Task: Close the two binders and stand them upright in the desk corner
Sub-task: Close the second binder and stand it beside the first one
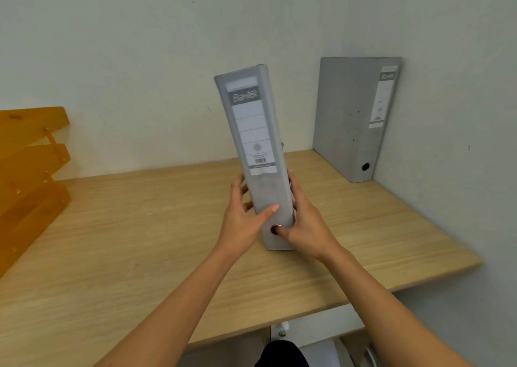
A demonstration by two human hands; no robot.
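Observation:
A closed grey binder (251, 131) stands on its bottom edge in the middle of the wooden desk (140, 249), spine toward me and tilted slightly left. My left hand (243, 215) grips its lower left side, thumb across the spine. My right hand (303, 221) clasps the lower right side with the thumb at the spine's finger hole. A second grey binder (349, 120), also closed, stands upright in the far right desk corner against both walls.
An orange stacked letter tray (28, 176) occupies the desk's left side. The desk's right edge ends at about (447, 255), beside the right wall. Bare wood lies between the held binder and the corner binder.

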